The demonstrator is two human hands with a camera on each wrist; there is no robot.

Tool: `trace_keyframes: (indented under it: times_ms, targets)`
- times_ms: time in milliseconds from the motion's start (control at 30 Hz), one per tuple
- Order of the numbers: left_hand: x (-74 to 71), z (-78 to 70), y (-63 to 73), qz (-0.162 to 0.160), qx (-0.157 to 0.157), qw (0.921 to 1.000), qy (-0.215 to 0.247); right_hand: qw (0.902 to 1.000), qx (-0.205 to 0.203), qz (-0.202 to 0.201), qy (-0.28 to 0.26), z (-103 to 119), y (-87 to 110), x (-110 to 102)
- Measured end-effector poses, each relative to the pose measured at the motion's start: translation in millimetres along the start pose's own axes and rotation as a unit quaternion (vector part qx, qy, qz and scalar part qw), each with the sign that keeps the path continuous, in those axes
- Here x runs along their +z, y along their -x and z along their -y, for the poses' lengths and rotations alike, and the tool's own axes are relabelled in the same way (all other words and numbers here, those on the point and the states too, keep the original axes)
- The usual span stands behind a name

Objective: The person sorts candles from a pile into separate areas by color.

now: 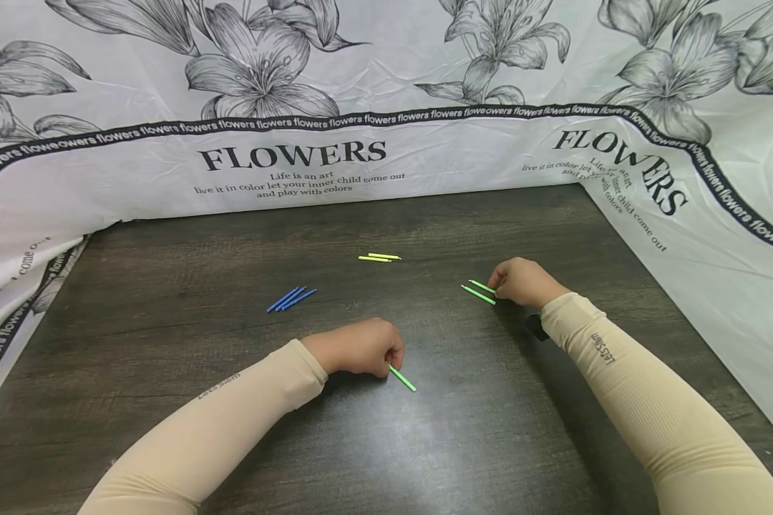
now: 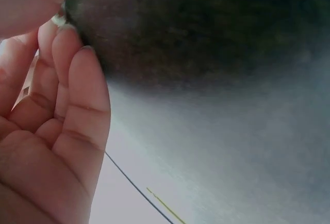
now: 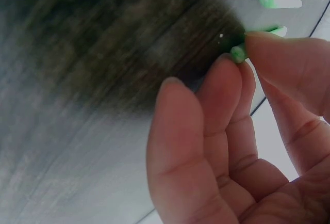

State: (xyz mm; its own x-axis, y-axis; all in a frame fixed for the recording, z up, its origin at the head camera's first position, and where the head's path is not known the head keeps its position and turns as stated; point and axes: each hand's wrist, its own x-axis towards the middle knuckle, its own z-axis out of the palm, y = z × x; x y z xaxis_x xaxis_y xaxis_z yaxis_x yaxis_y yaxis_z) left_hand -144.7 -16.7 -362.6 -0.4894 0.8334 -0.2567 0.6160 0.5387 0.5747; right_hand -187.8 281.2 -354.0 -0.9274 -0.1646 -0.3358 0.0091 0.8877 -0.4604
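The left hand (image 1: 359,347), low in the middle of the frame, pinches one end of a green stick (image 1: 402,378) that slants down to the right on the dark table (image 1: 167,336). The right hand (image 1: 520,282), right of center, pinches the end of one of two green sticks (image 1: 479,294) lying side by side. Blue sticks (image 1: 292,299) lie left of center, yellow sticks (image 1: 379,257) above the middle. A flower-printed sheet (image 1: 296,157) rims the table.
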Motion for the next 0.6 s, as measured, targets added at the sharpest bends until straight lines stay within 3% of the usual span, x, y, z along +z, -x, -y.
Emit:
trace_keyframes:
  times_ms: [600]
  targets:
    - [-0.5,1.7,-1.2,0.005,-0.006,0.9995,0.032,1.0,0.001,0.003,-0.001,1.2,1.4,-1.5]
